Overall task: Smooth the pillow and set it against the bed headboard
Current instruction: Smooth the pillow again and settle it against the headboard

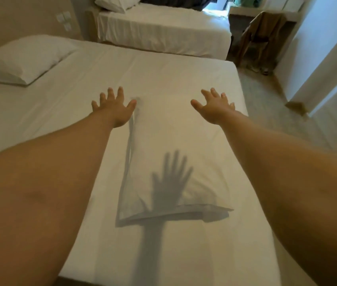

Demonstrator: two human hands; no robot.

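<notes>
A white pillow (169, 141) lies flat on the white bed sheet (39, 120), between my two outstretched arms. My left hand (115, 108) hovers over the pillow's far left corner, fingers spread, holding nothing. My right hand (214, 109) is over the pillow's far right side, also spread and holding nothing. A hand's shadow falls on the pillow's near end. I cannot tell whether the hands touch the pillow. The headboard is not clearly visible; the bed's left end meets a beige wall (19, 15).
A second white pillow (23, 58) lies at the bed's far left, by the wall. Another bed (163, 27) with a pillow (118, 3) stands beyond. A chair draped with brown cloth (260, 38) stands at the right, with floor (277, 120) beside the bed.
</notes>
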